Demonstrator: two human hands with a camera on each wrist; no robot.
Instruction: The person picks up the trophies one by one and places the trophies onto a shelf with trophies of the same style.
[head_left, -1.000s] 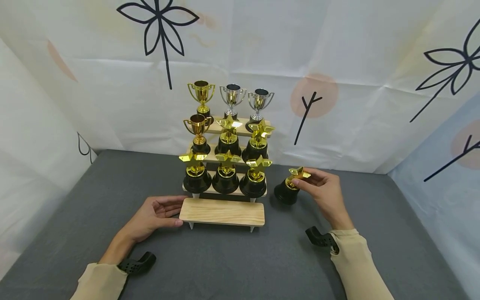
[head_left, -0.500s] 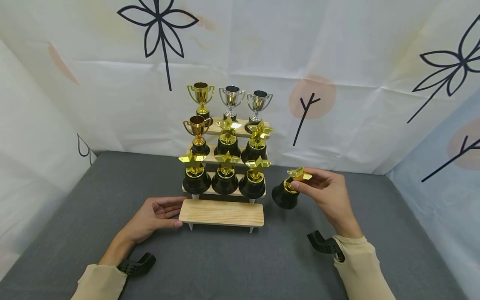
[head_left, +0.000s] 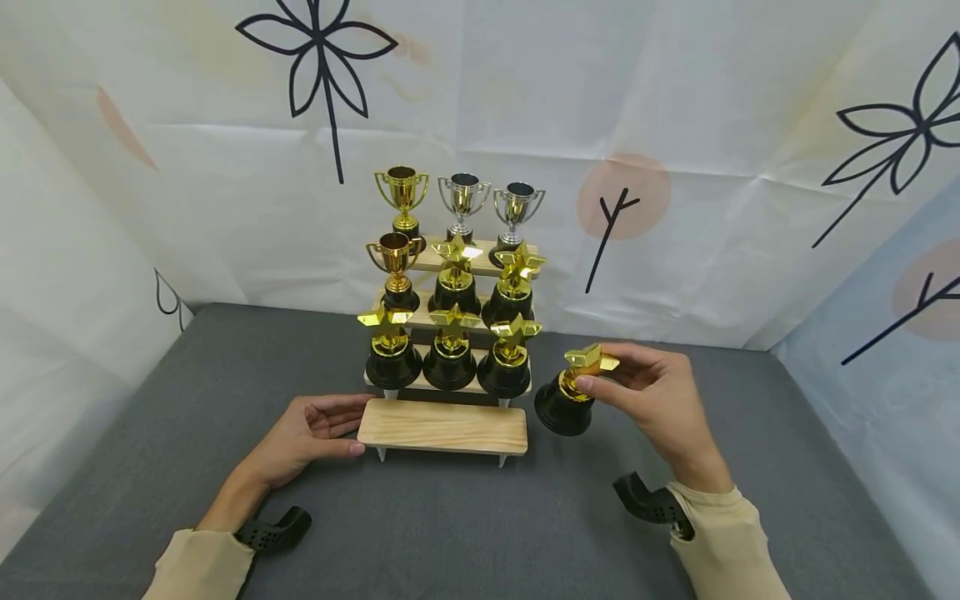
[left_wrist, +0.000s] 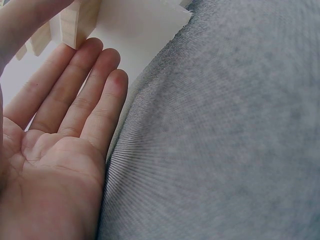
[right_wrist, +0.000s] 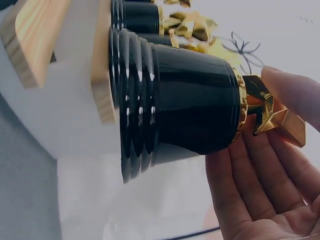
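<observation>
A star trophy point(head_left: 564, 408) with a round black base hangs slightly tilted, right of the stand. My right hand point(head_left: 648, 400) pinches it near its gold star; the right wrist view shows the trophy's black base point(right_wrist: 195, 100) side-on. At the left end of the stand's lowest wooden shelf point(head_left: 442, 425), my left hand point(head_left: 307, 437) rests with its fingers nearly straight. In the left wrist view its fingertips touch or lie close to the end of a wooden board point(left_wrist: 75, 25). Star trophies point(head_left: 450, 358) and cup trophies point(head_left: 395, 258) fill the upper shelves.
Silver cups point(head_left: 465, 200) and a gold cup point(head_left: 402, 192) stand on the top shelf. The grey tabletop point(head_left: 450, 533) surrounds the stand. Behind it hangs a pale printed cloth point(head_left: 525, 100). Each wrist wears a black band point(head_left: 273, 529).
My right hand lifts the star trophy and brings it nearer and a little left, toward the lowest shelf. My left hand holds its place.
</observation>
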